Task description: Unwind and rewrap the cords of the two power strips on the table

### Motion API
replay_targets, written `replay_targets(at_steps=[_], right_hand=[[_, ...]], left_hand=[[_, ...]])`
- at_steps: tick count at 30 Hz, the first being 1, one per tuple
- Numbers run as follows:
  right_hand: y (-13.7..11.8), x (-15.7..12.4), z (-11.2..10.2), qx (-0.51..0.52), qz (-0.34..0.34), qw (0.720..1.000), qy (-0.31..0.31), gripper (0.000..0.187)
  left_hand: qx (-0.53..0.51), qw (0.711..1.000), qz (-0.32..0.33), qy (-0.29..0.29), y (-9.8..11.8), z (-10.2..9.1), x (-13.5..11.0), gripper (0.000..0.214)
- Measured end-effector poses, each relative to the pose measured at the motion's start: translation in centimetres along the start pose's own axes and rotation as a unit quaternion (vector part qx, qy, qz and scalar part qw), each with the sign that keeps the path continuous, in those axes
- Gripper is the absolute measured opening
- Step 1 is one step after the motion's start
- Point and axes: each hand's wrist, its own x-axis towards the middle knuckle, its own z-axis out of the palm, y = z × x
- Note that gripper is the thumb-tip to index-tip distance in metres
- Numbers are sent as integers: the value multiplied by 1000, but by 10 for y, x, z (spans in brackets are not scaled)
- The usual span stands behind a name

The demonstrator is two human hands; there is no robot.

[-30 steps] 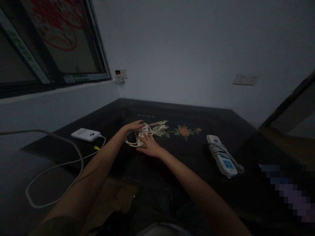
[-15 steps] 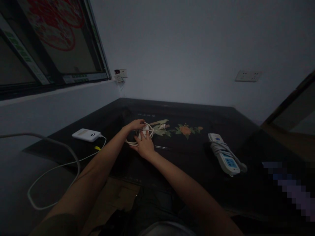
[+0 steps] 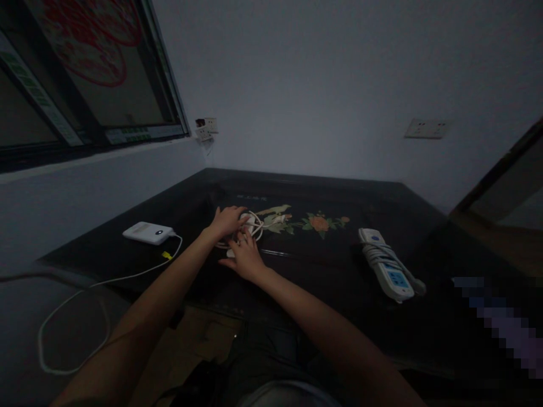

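Note:
Under both hands, on the dark table, lies a white power strip (image 3: 230, 254), mostly covered by my fingers. Its white cord (image 3: 257, 221) loops around it, and the plug end (image 3: 280, 219) rests on the tabletop to the right. My left hand (image 3: 229, 221) reaches over the far end, fingers bent down onto the cord and its thumb hidden. Nearer to me, my right hand (image 3: 246, 254) grips the strip, fingers across the top and thumb out to the left. A ring shows on one finger.
A white device (image 3: 146, 232) with a white cable (image 3: 127, 277) lies at left. To the right sits another power strip (image 3: 388, 265), grey cord wrapped around it. The black table (image 3: 305, 277) bears a flower print. Wall sockets (image 3: 427, 128) are behind; a window (image 3: 127, 107) is at left.
My left hand has shifted slightly left and now spreads over the cord. My right hand has slid a little down toward me, and the strip's near end shows beside its thumb.

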Motion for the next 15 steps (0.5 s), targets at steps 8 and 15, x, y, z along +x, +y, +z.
replay_targets(at_steps=[8,15], right_hand=[[69,-5,-55,23,88,995,38,31],[103,26,-40,49,177,982,39,42]], left_hand=[[35,996,-78,33,12,17,-54,74],[1,995,-92,-24,31,34,-59,85]])
